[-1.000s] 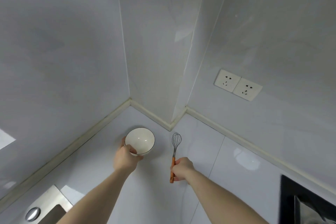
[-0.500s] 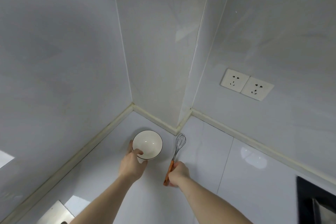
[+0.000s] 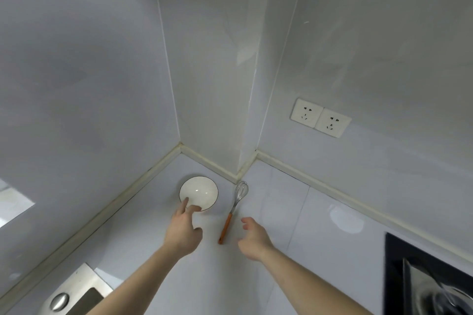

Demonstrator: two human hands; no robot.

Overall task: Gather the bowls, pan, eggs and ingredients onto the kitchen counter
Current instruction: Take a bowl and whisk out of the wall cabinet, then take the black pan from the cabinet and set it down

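From the head view, the white bowl point(image 3: 199, 193) sits on the worktop point(image 3: 281, 212) in the corner, with the left hand point(image 3: 184, 231) spread wide and its fingertips point(image 3: 185, 201) at the bowl's near rim. The right hand point(image 3: 254, 236) is loose and holds nothing, just beside the whisk point(image 3: 231, 212). A bump from either hand could slide the bowl into the wall or roll the whisk away.

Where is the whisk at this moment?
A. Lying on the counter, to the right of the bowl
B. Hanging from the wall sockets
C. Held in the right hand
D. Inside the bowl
A: the whisk lies flat on the counter beside the bowl, and the right hand is open, apart from its orange handle.
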